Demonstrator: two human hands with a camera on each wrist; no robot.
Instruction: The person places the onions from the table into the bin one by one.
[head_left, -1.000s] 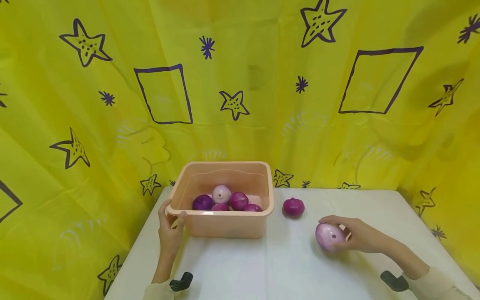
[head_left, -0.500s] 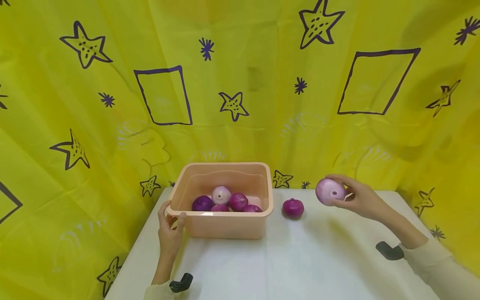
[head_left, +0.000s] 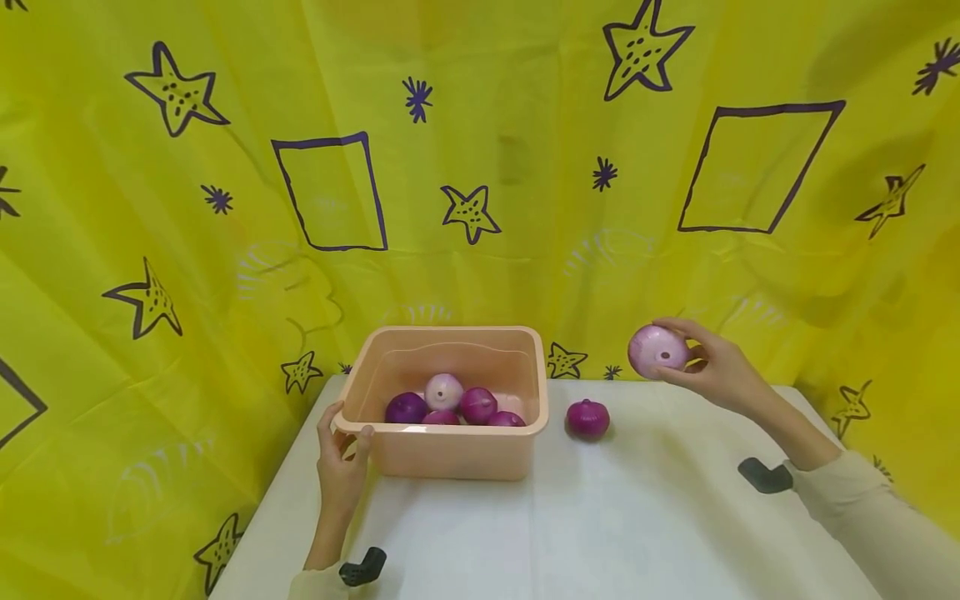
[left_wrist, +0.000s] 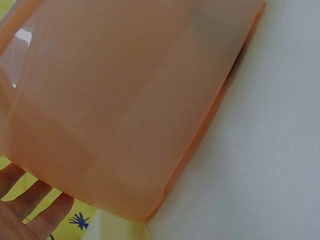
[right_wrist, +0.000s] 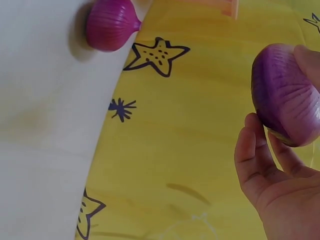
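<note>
A pale purple onion is held up in the air by my right hand, pinched between thumb and fingers. In the right wrist view the same onion shows darker purple streaks on its side. My left hand grips the near left corner of a peach plastic tub, thumb in front of the rim. In the left wrist view, fingers lie along the tub's side wall. Inside the tub sit several onions, one whitish onion and a dark purple onion among them.
A magenta onion stands on the white table, just right of the tub. Behind the table hangs a yellow curtain with drawn stars and frames. Each wrist wears a black device.
My right hand has lifted the pale onion off the table, up and away toward the curtain. The left hand keeps its grip on the tub, which has not moved.
</note>
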